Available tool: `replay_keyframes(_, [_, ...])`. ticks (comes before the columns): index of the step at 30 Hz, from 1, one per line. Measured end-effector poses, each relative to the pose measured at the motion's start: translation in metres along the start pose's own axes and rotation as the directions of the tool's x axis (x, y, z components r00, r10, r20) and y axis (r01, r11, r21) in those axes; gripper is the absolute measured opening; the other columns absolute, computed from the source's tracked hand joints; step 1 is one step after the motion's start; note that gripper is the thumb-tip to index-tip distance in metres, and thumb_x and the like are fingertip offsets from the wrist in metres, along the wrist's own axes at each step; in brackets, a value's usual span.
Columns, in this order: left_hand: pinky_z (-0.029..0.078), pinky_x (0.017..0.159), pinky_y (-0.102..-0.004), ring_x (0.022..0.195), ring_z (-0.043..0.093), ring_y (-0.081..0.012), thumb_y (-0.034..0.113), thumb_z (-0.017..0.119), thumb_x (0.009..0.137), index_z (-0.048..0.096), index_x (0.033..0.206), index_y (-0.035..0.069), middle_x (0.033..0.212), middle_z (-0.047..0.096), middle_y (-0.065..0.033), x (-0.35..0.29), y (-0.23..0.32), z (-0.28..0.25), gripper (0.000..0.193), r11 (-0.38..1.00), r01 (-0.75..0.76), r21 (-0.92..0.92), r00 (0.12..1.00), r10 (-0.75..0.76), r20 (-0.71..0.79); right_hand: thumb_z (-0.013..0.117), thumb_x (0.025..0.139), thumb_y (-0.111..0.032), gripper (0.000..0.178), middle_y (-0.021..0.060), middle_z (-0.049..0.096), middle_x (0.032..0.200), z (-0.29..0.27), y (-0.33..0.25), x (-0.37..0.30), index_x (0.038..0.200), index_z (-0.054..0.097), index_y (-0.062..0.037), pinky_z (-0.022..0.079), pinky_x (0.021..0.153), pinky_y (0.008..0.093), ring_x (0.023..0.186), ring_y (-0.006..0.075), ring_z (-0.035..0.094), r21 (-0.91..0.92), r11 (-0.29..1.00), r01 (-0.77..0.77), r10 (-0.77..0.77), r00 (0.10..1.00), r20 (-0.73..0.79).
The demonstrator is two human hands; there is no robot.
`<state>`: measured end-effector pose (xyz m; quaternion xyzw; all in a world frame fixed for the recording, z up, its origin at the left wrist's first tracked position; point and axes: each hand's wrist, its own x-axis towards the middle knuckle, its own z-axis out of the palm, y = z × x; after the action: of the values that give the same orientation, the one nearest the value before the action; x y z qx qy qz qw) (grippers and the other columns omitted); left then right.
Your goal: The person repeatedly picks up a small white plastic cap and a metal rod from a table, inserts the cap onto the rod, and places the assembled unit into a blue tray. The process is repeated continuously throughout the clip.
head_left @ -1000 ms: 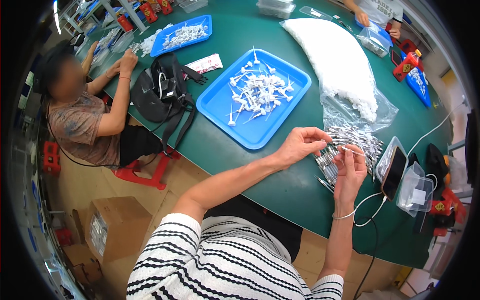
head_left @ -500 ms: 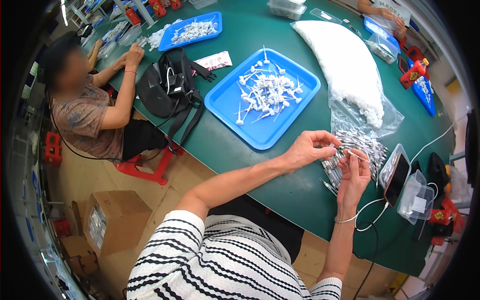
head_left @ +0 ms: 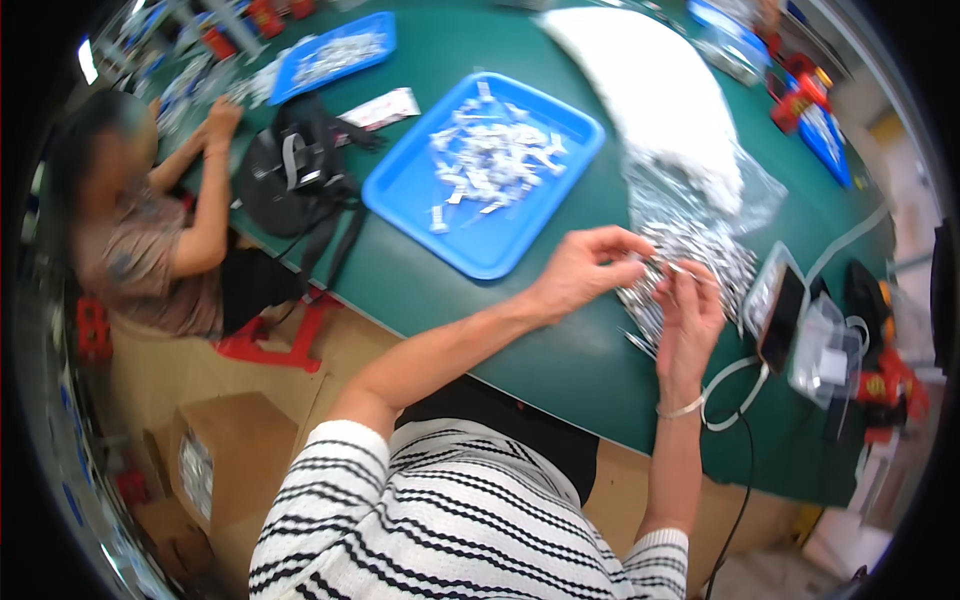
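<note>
My left hand and my right hand meet over a heap of slim silvery metal parts on the green table. The fingertips of both are pinched close together. A small slim silvery piece seems to be in the right fingers, but blur hides its shape. Whatever the left thumb and forefinger pinch is too small to make out. To the left of the heap lies a blue tray holding a loose pile of white-headed parts with thin stems. Behind the heap rests a clear plastic bag of small white pieces.
A phone with a white cable leans by a clear plastic box on the right. A black bag lies left of the tray, near a second blue tray. Another person sits at left. An open carton stands on the floor.
The whole view has shifted, so the table's things appear further left and higher, with motion blur. Both hands stay pinched above the heap, the fingertips slightly nearer each other.
</note>
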<state>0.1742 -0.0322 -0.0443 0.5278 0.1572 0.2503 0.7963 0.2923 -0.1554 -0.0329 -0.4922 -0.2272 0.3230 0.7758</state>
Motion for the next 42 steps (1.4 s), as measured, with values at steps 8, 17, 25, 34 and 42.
replay_keyframes(8, [0.053,0.08,-0.0266,0.092,0.061,-0.0115,0.005,0.064,0.087,0.059,0.114,-0.001,0.108,0.063,-0.0076,0.001,0.001,0.005,0.028,0.999,0.01,-0.042,1.0,-0.01,0.001,0.062,0.09,-0.01,0.019,0.0093,0.066,0.097,-0.006,0.004,0.005,0.107,0.061,-0.0007,0.055,0.074,0.0265,0.081,0.0123,0.064,0.169,0.981,-0.09,0.084,0.996,0.044])
replay_keyframes(17, [0.054,0.08,-0.0261,0.095,0.062,-0.0132,0.005,0.061,0.089,0.058,0.116,-0.002,0.109,0.063,-0.0104,0.003,-0.004,0.009,0.028,0.999,0.026,-0.037,0.999,-0.026,0.019,0.063,0.09,-0.009,0.019,0.0077,0.065,0.094,-0.004,0.007,0.004,0.106,0.062,0.0003,0.055,0.074,0.0246,0.082,0.0116,0.064,0.179,0.981,-0.08,0.072,0.996,0.051])
replay_keyframes(25, [0.057,0.081,-0.0247,0.092,0.066,-0.0163,0.005,0.055,0.093,0.051,0.127,-0.003,0.107,0.065,-0.0153,0.005,0.003,0.0,0.035,0.917,0.253,-0.31,0.967,-0.238,0.087,0.062,0.09,-0.005,0.014,0.0068,0.064,0.096,-0.003,0.005,0.004,0.102,0.063,0.0012,0.053,0.075,0.0226,0.083,0.01,0.062,-0.018,0.994,0.105,-0.104,0.993,0.054])
replay_keyframes(34, [0.057,0.081,-0.0259,0.089,0.068,-0.0187,0.007,0.054,0.094,0.052,0.119,-0.003,0.103,0.065,-0.0169,0.008,0.002,0.0,0.027,0.916,0.262,-0.305,0.965,-0.244,0.095,0.062,0.089,-0.004,0.011,0.0054,0.065,0.095,-0.002,-0.001,0.002,0.099,0.064,-0.0003,0.051,0.072,0.0225,0.083,0.0102,0.063,-0.206,0.953,0.222,-0.204,0.973,0.106])
replay_keyframes(42, [0.057,0.081,-0.0253,0.09,0.067,-0.0188,0.008,0.054,0.094,0.053,0.119,-0.003,0.103,0.065,-0.0171,0.008,0.003,0.001,0.027,0.92,0.264,-0.29,0.964,-0.248,0.093,0.062,0.088,-0.006,0.009,0.0057,0.067,0.092,-0.001,-0.003,0.001,0.096,0.064,-0.0021,0.052,0.07,0.0258,0.082,0.0123,0.066,-0.343,0.878,0.334,-0.303,0.942,0.142])
